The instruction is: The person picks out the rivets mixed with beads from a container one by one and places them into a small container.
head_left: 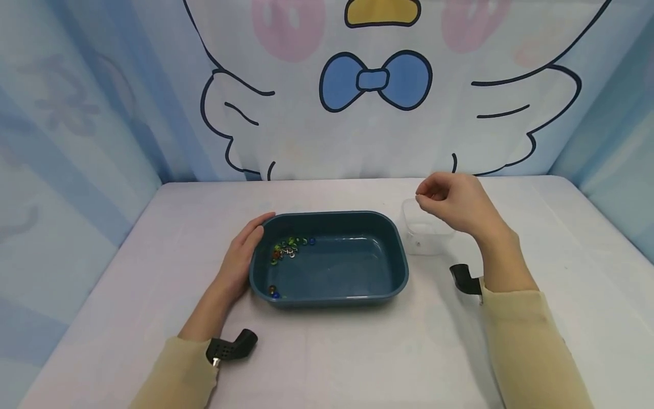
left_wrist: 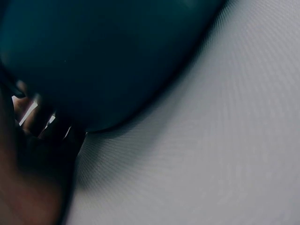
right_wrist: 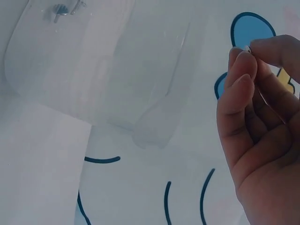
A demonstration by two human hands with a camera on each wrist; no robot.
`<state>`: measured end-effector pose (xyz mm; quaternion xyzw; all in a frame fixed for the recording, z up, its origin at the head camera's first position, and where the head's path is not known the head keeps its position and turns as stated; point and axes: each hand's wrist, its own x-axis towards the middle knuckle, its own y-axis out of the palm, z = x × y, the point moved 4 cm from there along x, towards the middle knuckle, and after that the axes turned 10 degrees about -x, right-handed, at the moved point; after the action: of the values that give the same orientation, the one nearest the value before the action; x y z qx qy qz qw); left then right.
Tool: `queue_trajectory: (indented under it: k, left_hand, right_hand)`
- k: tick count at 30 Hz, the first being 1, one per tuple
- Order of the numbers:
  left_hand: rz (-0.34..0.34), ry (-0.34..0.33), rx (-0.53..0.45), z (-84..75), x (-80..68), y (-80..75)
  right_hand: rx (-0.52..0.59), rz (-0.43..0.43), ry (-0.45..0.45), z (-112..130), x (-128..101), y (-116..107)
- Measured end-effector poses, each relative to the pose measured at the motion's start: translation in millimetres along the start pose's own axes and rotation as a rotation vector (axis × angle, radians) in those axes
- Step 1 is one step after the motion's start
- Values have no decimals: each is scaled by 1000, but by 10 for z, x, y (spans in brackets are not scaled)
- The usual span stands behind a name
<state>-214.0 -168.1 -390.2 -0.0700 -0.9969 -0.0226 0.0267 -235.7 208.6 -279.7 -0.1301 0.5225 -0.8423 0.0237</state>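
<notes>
A dark blue-green basin [head_left: 334, 301] stands on the table, with glass marbles [head_left: 298, 241] and small silvery metal pieces [head_left: 289, 250] near its left end. My left hand [head_left: 240, 255] rests along its left side, fingers against the outer wall and thumb at the rim. In the left wrist view the basin wall [left_wrist: 93, 61] hides part of those fingers. My right hand [head_left: 455, 201] is raised over a clear plastic box [head_left: 426, 244]. Its thumb and forefinger pinch a tiny silvery piece [right_wrist: 249, 48], mostly covered by the fingertips.
Small metal pieces [right_wrist: 61, 9] lie in the clear box, right beside the basin. Two more marbles [head_left: 273, 292] sit in the basin's near left corner. A printed curtain [head_left: 378, 142] hangs behind the white-covered table [head_left: 327, 358].
</notes>
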Motion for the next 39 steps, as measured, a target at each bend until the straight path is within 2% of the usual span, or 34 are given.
queue_trajectory:
  k: [8,18,39]
  left_hand:
    - [-7,-8,-2,1,-7,-11]
    - [-5,-12,12,-10,-10,-12]
    - [5,15,10,-10,4,5]
  right_hand:
    - [-45,45,31,-69,23,27]
    - [-50,75,40,-107,35,37]
    - [-64,29,72,-92,30,22]
